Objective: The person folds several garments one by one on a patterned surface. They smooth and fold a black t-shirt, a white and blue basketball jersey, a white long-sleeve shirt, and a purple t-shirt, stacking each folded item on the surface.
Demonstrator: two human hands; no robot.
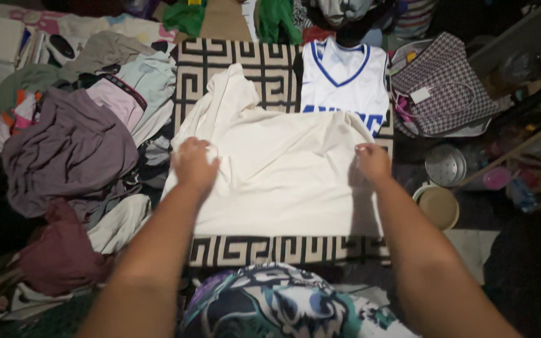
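Head view, looking down on a folding surface. A cream shirt (283, 169) lies spread at the centre of a patterned mat (245, 62), whose black-and-beige key design shows at 12 o'clock and at 6 o'clock of the shirt. One sleeve of the shirt points to 11 o'clock.

The left hand (193, 164) rests on the shirt's 9 o'clock edge, fingers curled and grasping a fold of the cloth. The right hand (372, 161) lies on the shirt's 3 o'clock edge, fingers bent down onto the fabric; whether it pinches the cloth or only presses it cannot be told. Both forearms enter from 6 o'clock.

A white jersey (345, 78) with blue trim lies flat at 1 o'clock, touching the shirt's upper edge. At 9 o'clock, just beside the mat, sits a pile of clothes (73, 150), with a mauve garment on top. At 2 o'clock stands a checked bag (443, 91). At 3 o'clock, on the floor, are a metal lid (445, 165) and a beige bowl (438, 205), near each other. Green cloth (186, 15) lies at 12 o'clock.
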